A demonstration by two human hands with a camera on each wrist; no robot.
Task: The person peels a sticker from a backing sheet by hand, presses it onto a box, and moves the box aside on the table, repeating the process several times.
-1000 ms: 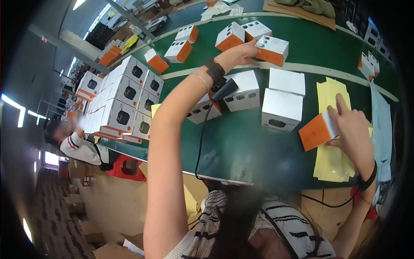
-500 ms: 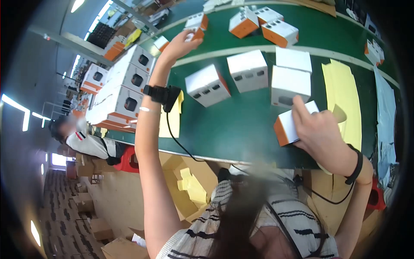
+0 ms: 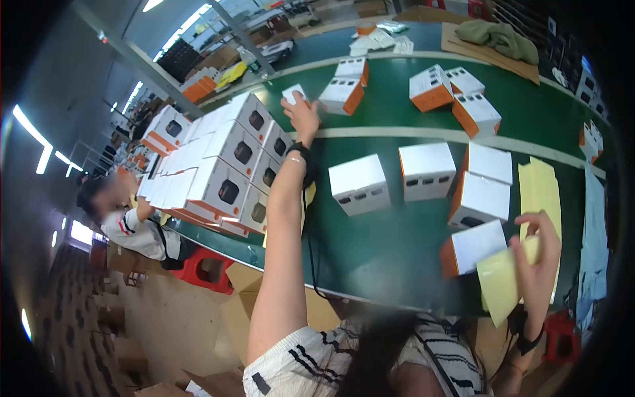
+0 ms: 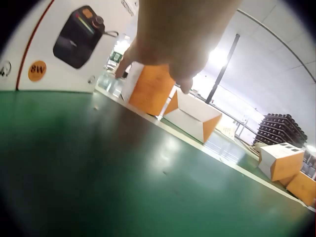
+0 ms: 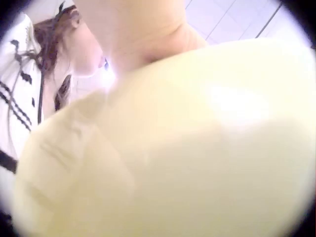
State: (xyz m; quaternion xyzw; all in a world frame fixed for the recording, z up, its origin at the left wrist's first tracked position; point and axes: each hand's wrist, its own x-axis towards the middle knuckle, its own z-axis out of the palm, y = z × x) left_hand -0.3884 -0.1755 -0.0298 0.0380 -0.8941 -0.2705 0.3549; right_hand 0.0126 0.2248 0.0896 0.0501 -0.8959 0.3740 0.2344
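At the far-left part of the belt, my left hand [image 3: 303, 118] grips a small white-and-orange box [image 3: 294, 92]. The left wrist view shows that hand [image 4: 182, 39] above an orange box side [image 4: 152, 89], its fingers around the box. My right hand [image 3: 539, 264] pinches a yellow envelope [image 3: 504, 278] between thumb and fingers, partly over the near white box [image 3: 473, 248]. More yellow envelopes [image 3: 539, 188] lie beside it. That same yellow material [image 5: 173, 148] fills most of the right wrist view, hiding the fingertips.
Four white boxes, including one with camera prints [image 3: 360, 185], stand on the green table [image 3: 370, 255]. A tall stack of boxes [image 3: 228, 155] rises at left. More boxes [image 3: 476, 114] sit on the belt. A person [image 3: 135, 228] sits at far left.
My right hand has let go of its box, now on the table, and has taken hold of a yellow envelope. My left hand has moved left along the belt and grips the leftmost small box.
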